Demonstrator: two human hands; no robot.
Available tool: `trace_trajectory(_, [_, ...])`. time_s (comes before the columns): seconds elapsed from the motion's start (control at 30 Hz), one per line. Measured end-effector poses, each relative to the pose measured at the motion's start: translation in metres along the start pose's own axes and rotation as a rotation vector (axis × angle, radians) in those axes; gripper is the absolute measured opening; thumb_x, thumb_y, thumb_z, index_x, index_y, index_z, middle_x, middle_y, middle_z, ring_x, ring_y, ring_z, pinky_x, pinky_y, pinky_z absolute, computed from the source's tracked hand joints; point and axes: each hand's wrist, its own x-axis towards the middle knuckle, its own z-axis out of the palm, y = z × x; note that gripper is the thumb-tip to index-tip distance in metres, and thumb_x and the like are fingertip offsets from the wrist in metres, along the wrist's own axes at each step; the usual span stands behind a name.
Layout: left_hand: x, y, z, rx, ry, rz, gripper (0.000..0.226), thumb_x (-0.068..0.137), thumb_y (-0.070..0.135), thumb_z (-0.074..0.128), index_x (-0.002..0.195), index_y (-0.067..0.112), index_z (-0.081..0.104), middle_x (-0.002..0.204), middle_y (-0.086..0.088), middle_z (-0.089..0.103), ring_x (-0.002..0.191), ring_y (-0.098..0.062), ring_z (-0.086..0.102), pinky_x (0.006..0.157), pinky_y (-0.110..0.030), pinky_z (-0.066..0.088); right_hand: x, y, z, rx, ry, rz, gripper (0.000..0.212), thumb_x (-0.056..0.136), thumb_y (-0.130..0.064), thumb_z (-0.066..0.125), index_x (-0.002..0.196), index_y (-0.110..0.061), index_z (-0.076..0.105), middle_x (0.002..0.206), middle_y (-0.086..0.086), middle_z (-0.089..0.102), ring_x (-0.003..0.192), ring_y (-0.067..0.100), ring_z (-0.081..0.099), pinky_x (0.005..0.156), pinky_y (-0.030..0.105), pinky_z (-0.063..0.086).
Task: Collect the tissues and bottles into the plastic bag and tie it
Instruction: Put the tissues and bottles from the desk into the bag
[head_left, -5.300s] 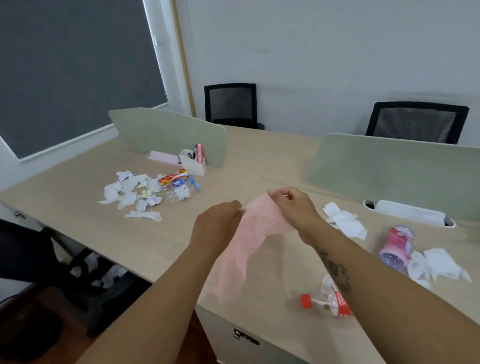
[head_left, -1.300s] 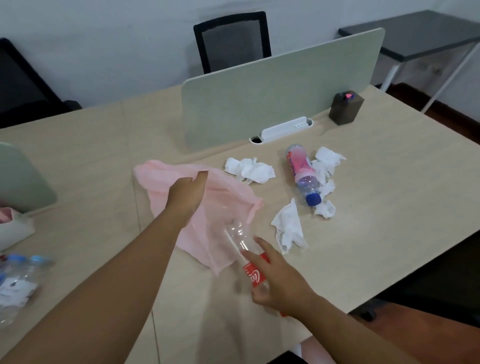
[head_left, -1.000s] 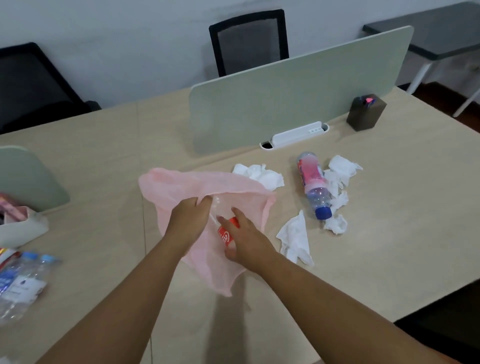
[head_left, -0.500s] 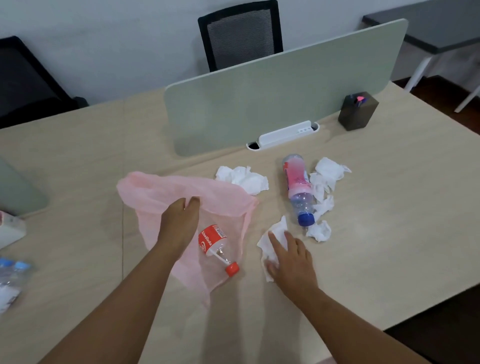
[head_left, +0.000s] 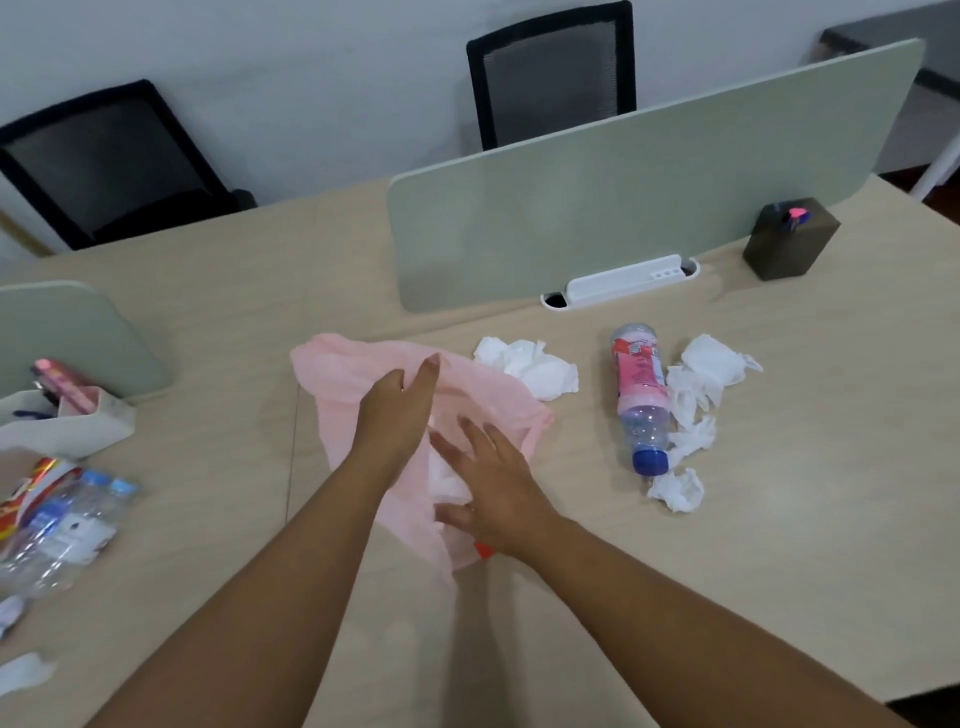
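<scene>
The pink plastic bag (head_left: 343, 364) lies flat on the desk in front of me. My left hand (head_left: 397, 415) rests on its upper edge and holds the mouth up. My right hand (head_left: 491, 486) is at the mouth with fingers spread, over a white tissue (head_left: 441, 475) that sits inside the bag. The red cap of a bottle (head_left: 484, 551) peeks out under my right wrist. To the right lie a pink-labelled bottle (head_left: 640, 395) with a blue cap and crumpled tissues (head_left: 714, 364). More tissues (head_left: 530, 366) lie just behind the bag.
Clear bottles (head_left: 62, 525) and tissue scraps (head_left: 23, 670) lie at the far left beside a white organiser (head_left: 67, 423). A green divider (head_left: 623, 208) with a white power strip (head_left: 623, 278) stands behind. A dark pen holder (head_left: 789, 239) is at the right, with black chairs (head_left: 553, 73) beyond.
My right hand picked the tissue up from the desk and brought it left into the bag's mouth. The red-labelled bottle is now covered inside the bag. My left hand stays on the bag.
</scene>
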Motion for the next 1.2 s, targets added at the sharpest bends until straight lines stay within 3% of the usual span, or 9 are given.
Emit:
trace_trajectory(0.07, [0.001, 0.002, 0.003, 0.005, 0.008, -0.001, 0.059, 0.091, 0.066, 0.042, 0.102, 0.013, 0.064, 0.096, 0.000, 0.066, 0.087, -0.019, 0.061, 0.069, -0.033, 0.044, -0.011, 0.016, -0.003, 0.021, 0.050, 0.050, 0.077, 0.083, -0.067, 0.049, 0.151, -0.040, 0.025, 0.160, 0.004, 0.026, 0.146, 0.028, 0.020, 0.117, 0.045, 0.019])
trace_trajectory(0.17, [0.002, 0.002, 0.013, -0.009, 0.016, 0.011, 0.067, 0.089, 0.066, 0.046, 0.091, 0.000, 0.058, 0.086, -0.009, 0.064, 0.077, -0.026, 0.058, 0.066, -0.035, 0.043, -0.044, 0.061, -0.007, -0.046, 0.335, 0.111, 0.056, 0.080, -0.057, 0.048, 0.122, -0.023, 0.062, 0.117, 0.004, 0.061, 0.106, 0.030, 0.057, 0.087, 0.042, 0.047])
trace_trajectory(0.3, [0.001, 0.002, 0.034, 0.030, -0.032, 0.023, 0.066, 0.090, 0.064, 0.045, 0.085, -0.001, 0.052, 0.079, -0.006, 0.055, 0.071, -0.024, 0.049, 0.064, -0.036, 0.039, -0.084, 0.132, -0.014, -0.127, 0.653, 0.502, 0.039, 0.081, -0.039, 0.055, 0.105, -0.008, 0.062, 0.100, 0.012, 0.059, 0.090, 0.036, 0.057, 0.076, 0.044, 0.046])
trace_trajectory(0.43, [0.000, -0.002, 0.050, 0.080, -0.067, 0.063, 0.059, 0.092, 0.061, 0.044, 0.085, 0.004, 0.057, 0.086, -0.010, 0.062, 0.082, -0.030, 0.057, 0.070, -0.039, 0.045, -0.106, 0.170, 0.002, -0.101, 0.483, 0.733, 0.076, 0.070, -0.051, 0.078, 0.131, -0.010, 0.056, 0.131, 0.017, 0.054, 0.119, 0.039, 0.050, 0.097, 0.049, 0.043])
trace_trajectory(0.6, [0.001, -0.002, 0.056, 0.117, -0.089, 0.047, 0.038, 0.097, 0.053, 0.044, 0.072, 0.024, 0.043, 0.077, 0.009, 0.047, 0.074, -0.016, 0.045, 0.073, -0.035, 0.037, -0.127, 0.179, 0.009, -0.076, 0.495, 0.581, 0.018, 0.086, -0.020, 0.043, 0.084, -0.011, 0.058, 0.081, 0.009, 0.056, 0.074, 0.036, 0.057, 0.062, 0.040, 0.045])
trace_trajectory(0.73, [0.004, 0.009, 0.054, 0.148, -0.094, 0.044, 0.039, 0.099, 0.048, 0.044, 0.068, 0.031, 0.028, 0.073, 0.015, 0.032, 0.089, -0.019, 0.036, 0.080, -0.031, 0.030, -0.121, 0.145, 0.016, 0.185, 0.455, 0.377, 0.028, 0.093, -0.022, 0.036, 0.093, -0.010, 0.062, 0.093, 0.006, 0.061, 0.091, 0.019, 0.052, 0.080, 0.031, 0.043])
trace_trajectory(0.97, [0.016, 0.009, 0.035, 0.107, -0.046, 0.046, 0.057, 0.089, 0.059, 0.044, 0.101, 0.007, 0.064, 0.099, -0.009, 0.067, 0.093, -0.030, 0.061, 0.086, -0.044, 0.050, -0.020, 0.037, -0.008, 0.221, 0.367, -0.002, 0.019, 0.092, -0.010, 0.056, 0.110, -0.005, 0.063, 0.106, 0.012, 0.061, 0.098, 0.025, 0.058, 0.087, 0.026, 0.043])
trace_trajectory(1.1, [0.019, 0.012, 0.028, 0.102, -0.037, 0.039, 0.053, 0.088, 0.061, 0.044, 0.096, 0.013, 0.065, 0.095, -0.005, 0.068, 0.089, -0.026, 0.063, 0.085, -0.044, 0.051, -0.004, 0.029, -0.017, 0.141, -0.028, 0.075, 0.096, 0.077, -0.063, 0.065, 0.152, -0.044, 0.009, 0.163, 0.002, 0.008, 0.149, 0.024, 0.005, 0.119, 0.046, 0.011])
trace_trajectory(1.2, [0.021, 0.012, 0.031, 0.088, -0.044, 0.036, 0.060, 0.086, 0.063, 0.044, 0.093, 0.006, 0.061, 0.093, -0.010, 0.067, 0.085, -0.029, 0.062, 0.082, -0.043, 0.050, -0.023, 0.052, -0.017, 0.058, 0.050, 0.101, 0.101, 0.070, -0.081, 0.053, 0.151, -0.048, 0.001, 0.164, -0.003, 0.004, 0.149, 0.024, 0.006, 0.117, 0.047, 0.014])
